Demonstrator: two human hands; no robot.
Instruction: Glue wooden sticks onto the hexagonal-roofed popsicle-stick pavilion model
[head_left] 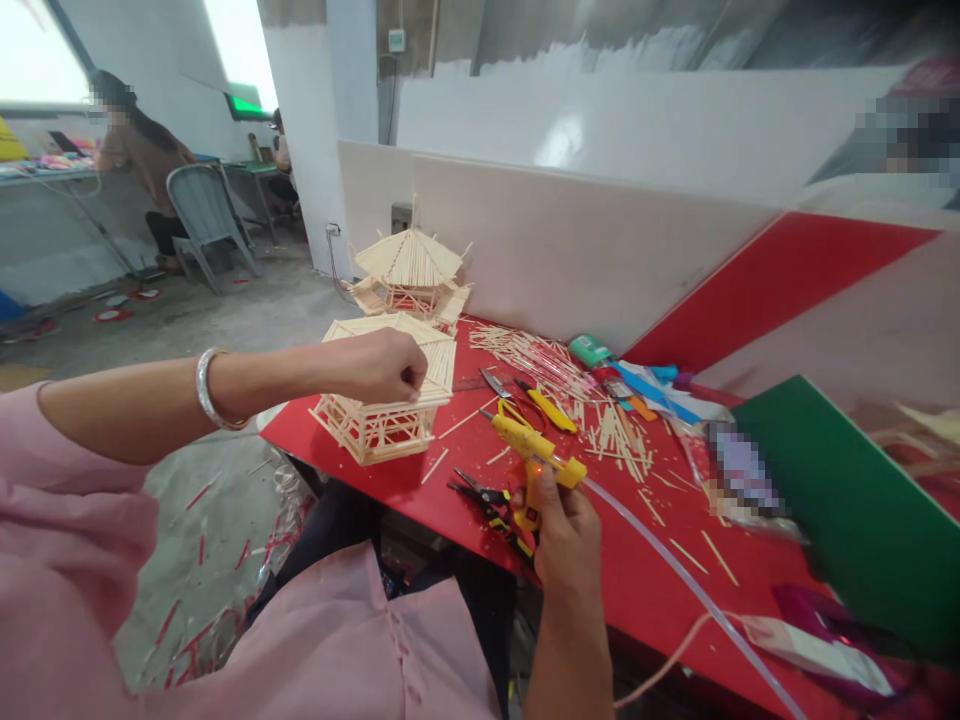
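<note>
My left hand point(390, 366) is closed, fingers curled, over the roof of a small pavilion model point(375, 425) built of thin wooden sticks. Whether its fingertips pinch anything is hidden. My right hand point(566, 525) grips a yellow hot glue gun point(529, 445) by its handle, the nozzle pointing left towards the model. A clear glue stick point(675, 570) trails out of the gun's back. Just left of the gun's handle, black-and-yellow pliers point(487, 505) lie on the red table point(637, 590).
A taller stick pavilion point(411, 262) stands behind, by the white partition point(562, 220). Loose sticks point(532, 355), scissors point(514, 395) and yellow-handled pliers point(551, 408) lie beyond the gun. A green board point(855, 500) leans at right. Other people sit at far left near a grey chair point(210, 215).
</note>
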